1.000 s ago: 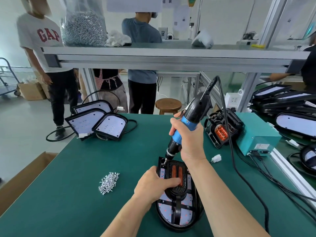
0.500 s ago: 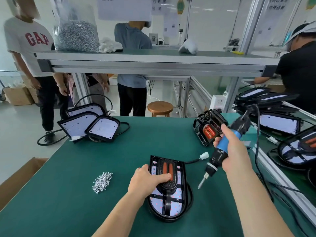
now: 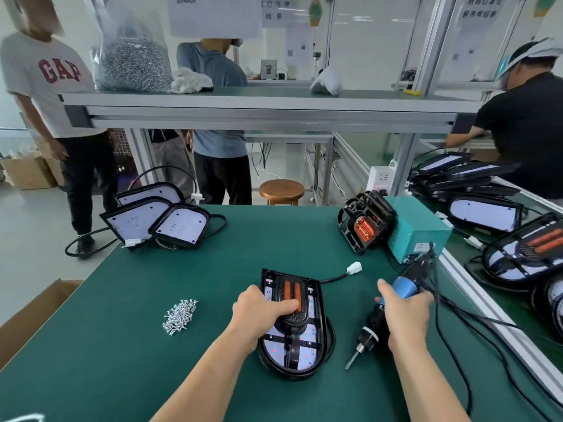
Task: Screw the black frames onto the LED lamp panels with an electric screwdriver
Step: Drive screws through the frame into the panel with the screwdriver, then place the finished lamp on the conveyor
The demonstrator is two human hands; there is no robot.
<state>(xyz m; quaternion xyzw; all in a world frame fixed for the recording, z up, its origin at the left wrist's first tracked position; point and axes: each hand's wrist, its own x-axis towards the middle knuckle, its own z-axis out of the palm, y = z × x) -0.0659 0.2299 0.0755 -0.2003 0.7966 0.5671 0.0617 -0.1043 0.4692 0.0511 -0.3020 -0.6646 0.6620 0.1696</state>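
One lamp panel lies gripped by left hand, right hand beside gripping the screwdriver.

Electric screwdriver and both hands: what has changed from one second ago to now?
The right hand, still gripping the electric screwdriver, lifted it off the far left corner of the LED lamp panel and carried it right and down; it now slants low beside the panel. The left hand kept holding the panel, thumb on the black frame; the panel and the screw pile did not move.
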